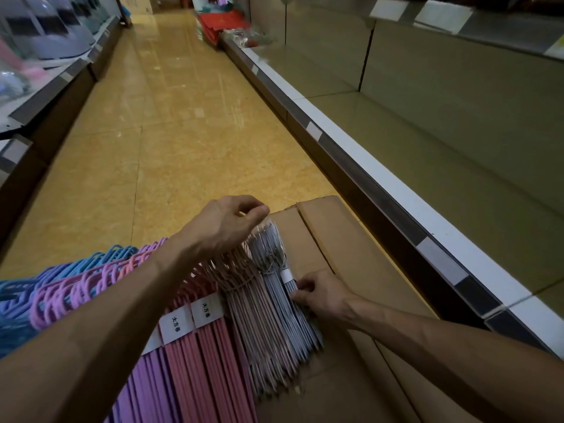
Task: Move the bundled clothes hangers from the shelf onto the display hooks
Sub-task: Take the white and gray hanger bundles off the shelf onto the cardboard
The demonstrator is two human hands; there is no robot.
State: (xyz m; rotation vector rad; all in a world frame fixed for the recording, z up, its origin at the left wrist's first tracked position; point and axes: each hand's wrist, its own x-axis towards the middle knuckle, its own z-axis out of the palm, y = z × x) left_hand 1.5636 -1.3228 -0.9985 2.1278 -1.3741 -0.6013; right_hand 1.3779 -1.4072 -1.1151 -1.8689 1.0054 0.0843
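Several bundles of clothes hangers lie side by side on a brown cardboard box (pixel 345 245). A grey bundle (pixel 276 270) with a white label is the rightmost, with a pale pink bundle (pixel 244 294) next to it, then pink bundles (pixel 210 346), purple ones (pixel 143 380) and blue ones (pixel 18 300) further left. My left hand (pixel 232 222) reaches across with curled fingers at the hook ends of the grey bundle. My right hand (pixel 320 296) pinches the grey bundle's side near the label. No display hooks are in view.
A long bare store shelf (pixel 457 154) with a white front edge runs along the right. A yellow tiled aisle (pixel 171 117) stretches ahead. Shelves with goods (pixel 45 41) line the left, and red items (pixel 222 24) sit at the far end.
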